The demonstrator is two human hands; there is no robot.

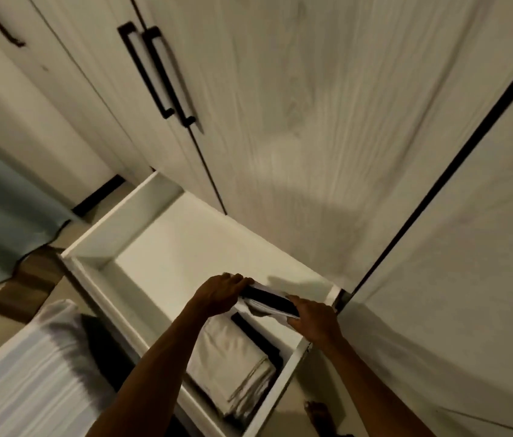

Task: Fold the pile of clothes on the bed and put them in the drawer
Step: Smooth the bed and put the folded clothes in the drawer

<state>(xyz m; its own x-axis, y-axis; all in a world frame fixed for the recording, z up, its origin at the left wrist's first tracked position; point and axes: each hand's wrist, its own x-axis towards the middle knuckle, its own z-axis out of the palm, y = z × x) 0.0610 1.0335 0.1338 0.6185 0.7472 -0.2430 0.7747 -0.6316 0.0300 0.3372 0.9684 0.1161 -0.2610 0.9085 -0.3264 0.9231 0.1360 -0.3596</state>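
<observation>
A white drawer (113, 228) stands pulled open below the wardrobe. Both my hands hold a folded black and white garment (267, 301) over its right half. My left hand (220, 294) grips the garment's left end and my right hand (313, 318) grips its right end. Below the garment, folded clothes lie in the drawer's near right part: a pale beige stack (233, 357) and a dark piece (258, 337) beside it. The drawer's far left part shows bare white bottom.
Tall pale wood-grain wardrobe doors (312, 105) with black handles (160, 74) rise behind the drawer. A bed with striped white bedding (28, 383) lies at lower left. A blue-grey curtain (0, 222) hangs at left. A foot (319, 414) shows beside the drawer's front.
</observation>
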